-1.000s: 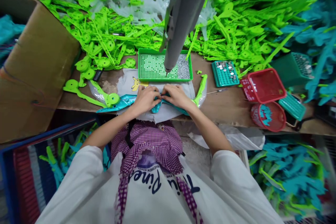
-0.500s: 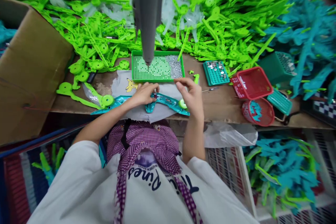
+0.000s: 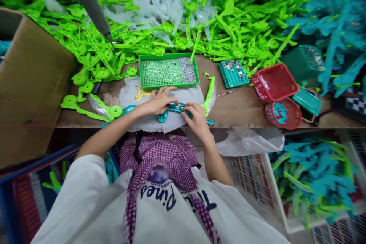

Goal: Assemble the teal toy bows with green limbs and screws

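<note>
A long, curved teal plastic part (image 3: 162, 117) lies across a grey cloth (image 3: 130, 90) at the table's front edge. My left hand (image 3: 161, 101) is closed on its middle, the fingers bent over the top edge. My right hand (image 3: 197, 119) pinches the same part just right of the middle, thumb below and fingers above. Whether a small piece sits between those fingertips is hidden. Close to my right hand, a bright green plastic arm (image 3: 210, 93) lies at the part's right side. Behind both hands stands a green tray (image 3: 140, 74) of small metal screws.
A dark power screwdriver (image 3: 94, 9) hangs at the upper left. Heaps of green parts (image 3: 251, 19) fill the back. To the right are a teal tray (image 3: 228, 78) with metal discs, a red basket (image 3: 278, 87) and a round red basket (image 3: 294, 116). A cardboard box (image 3: 34, 80) stands left.
My right hand has come down from beside the screw tray onto the teal part. The hanging screwdriver has swung to the upper left. My left hand stays on the part.
</note>
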Available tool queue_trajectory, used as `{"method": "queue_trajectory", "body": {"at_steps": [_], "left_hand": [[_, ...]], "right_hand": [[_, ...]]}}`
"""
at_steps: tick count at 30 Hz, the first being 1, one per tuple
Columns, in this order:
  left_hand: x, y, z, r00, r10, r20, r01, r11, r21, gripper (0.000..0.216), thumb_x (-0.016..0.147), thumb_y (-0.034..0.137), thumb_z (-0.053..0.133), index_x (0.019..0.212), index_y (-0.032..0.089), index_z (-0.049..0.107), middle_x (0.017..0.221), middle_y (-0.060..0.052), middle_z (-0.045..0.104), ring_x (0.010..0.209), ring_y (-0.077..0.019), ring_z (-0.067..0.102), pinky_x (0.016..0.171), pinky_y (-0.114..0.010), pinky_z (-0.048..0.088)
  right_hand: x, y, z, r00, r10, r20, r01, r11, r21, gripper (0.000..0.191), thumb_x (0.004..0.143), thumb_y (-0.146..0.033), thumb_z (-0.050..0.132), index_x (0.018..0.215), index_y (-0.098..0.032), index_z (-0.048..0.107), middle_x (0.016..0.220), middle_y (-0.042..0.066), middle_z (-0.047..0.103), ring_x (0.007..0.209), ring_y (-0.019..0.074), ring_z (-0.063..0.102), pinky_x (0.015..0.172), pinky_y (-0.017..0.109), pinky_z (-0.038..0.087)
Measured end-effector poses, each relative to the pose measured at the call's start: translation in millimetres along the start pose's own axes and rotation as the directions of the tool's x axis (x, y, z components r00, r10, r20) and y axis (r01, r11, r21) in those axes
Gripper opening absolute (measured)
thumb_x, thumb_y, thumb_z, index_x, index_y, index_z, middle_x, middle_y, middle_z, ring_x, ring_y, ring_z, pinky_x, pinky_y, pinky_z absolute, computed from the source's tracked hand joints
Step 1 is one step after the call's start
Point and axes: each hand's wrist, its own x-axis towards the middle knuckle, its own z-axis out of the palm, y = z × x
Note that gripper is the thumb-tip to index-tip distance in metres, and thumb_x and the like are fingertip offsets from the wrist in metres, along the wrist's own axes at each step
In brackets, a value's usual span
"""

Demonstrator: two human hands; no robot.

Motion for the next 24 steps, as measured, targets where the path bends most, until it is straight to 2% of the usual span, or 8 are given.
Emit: {"method": "queue_trajectory", "body": {"at_steps": [4, 9, 12, 16, 19, 21, 24], "left_hand": [[-3.1, 0.6, -0.6, 1.0, -0.003, -0.007, 0.003, 1.0, 0.006, 0.04, 0.085, 0.003, 0.058, 0.11, 0.031, 0.073, 0.164, -0.004, 0.032, 0.146, -0.036, 0.028, 0.108, -0.057, 0.031], [-7.8, -0.7, 4.7, 0.997, 0.024, -0.071, -0.024, 1.0, 0.005, 0.033, 0.088, 0.007, 0.062, 0.107, 0.031, 0.075, 0.163, -0.004, 0.038, 0.145, -0.0348, 0.033, 0.111, -0.059, 0.029], [-10.3, -0.4, 10.1, 0.993, 0.015, -0.119, -0.013, 1.0, 0.017, 0.034, 0.092, 0.009, 0.058, 0.109, 0.033, 0.075, 0.162, -0.003, 0.039, 0.144, -0.0327, 0.035, 0.113, -0.06, 0.026], [-10.4, -1.6, 10.8, 0.995, -0.005, -0.103, 0.006, 1.0, 0.007, 0.035, 0.091, 0.008, 0.059, 0.108, 0.034, 0.076, 0.161, -0.002, 0.042, 0.145, -0.0339, 0.035, 0.113, -0.063, 0.025], [-9.2, -1.7, 5.0, 0.998, -0.026, -0.065, 0.026, 1.0, -0.007, 0.033, 0.089, 0.01, 0.063, 0.108, 0.034, 0.076, 0.159, -0.003, 0.044, 0.144, -0.0353, 0.035, 0.112, -0.064, 0.027], [-8.7, -0.9, 0.9, 0.998, -0.043, -0.054, 0.043, 0.999, -0.003, 0.034, 0.089, 0.01, 0.063, 0.109, 0.034, 0.076, 0.157, -0.004, 0.046, 0.143, -0.035, 0.037, 0.111, -0.064, 0.029], [-7.7, 0.1, -2.4, 0.997, -0.071, -0.011, 0.07, 0.997, -0.018, 0.037, 0.087, 0.007, 0.06, 0.11, 0.032, 0.075, 0.151, -0.006, 0.05, 0.137, -0.0333, 0.045, 0.109, -0.059, 0.033]], "right_hand": [[0.8, 0.8, -0.7, 0.997, -0.071, 0.043, 0.076, 0.989, -0.126, 0.024, 0.102, -0.034, 0.049, 0.105, -0.025, 0.071, 0.117, 0.01, 0.072, 0.11, 0.0272, 0.063, 0.103, 0.048, 0.043], [1.9, 2.1, -7.5, 0.979, -0.121, 0.162, 0.157, 0.959, -0.236, 0.031, 0.104, -0.037, 0.044, 0.116, -0.024, 0.07, 0.128, 0.012, 0.07, 0.116, 0.0278, 0.061, 0.108, 0.049, 0.04], [2.1, 0.1, -5.8, 0.972, -0.129, 0.196, 0.183, 0.941, -0.285, 0.033, 0.104, -0.037, 0.043, 0.118, -0.022, 0.069, 0.129, 0.013, 0.07, 0.119, 0.0273, 0.062, 0.11, 0.049, 0.039], [-0.4, -1.5, -1.3, 0.975, -0.114, 0.189, 0.167, 0.942, -0.29, 0.031, 0.104, -0.033, 0.045, 0.118, -0.021, 0.069, 0.131, 0.014, 0.07, 0.122, 0.0275, 0.062, 0.113, 0.051, 0.04], [3.5, -1.5, -15.6, 0.973, -0.138, 0.187, 0.172, 0.969, -0.176, 0.029, 0.102, -0.035, 0.049, 0.115, -0.021, 0.071, 0.129, 0.014, 0.071, 0.12, 0.0283, 0.065, 0.11, 0.053, 0.046], [15.7, -1.5, -35.6, 0.982, -0.153, 0.112, 0.158, 0.987, -0.033, 0.029, 0.101, -0.039, 0.052, 0.113, -0.024, 0.072, 0.127, 0.013, 0.072, 0.117, 0.0274, 0.067, 0.103, 0.049, 0.053], [54.8, 0.7, -66.5, 0.981, -0.048, -0.19, 0.083, 0.98, 0.181, 0.03, 0.101, -0.044, 0.051, 0.115, -0.028, 0.072, 0.119, 0.01, 0.074, 0.113, 0.0251, 0.069, 0.097, 0.044, 0.057]]}}
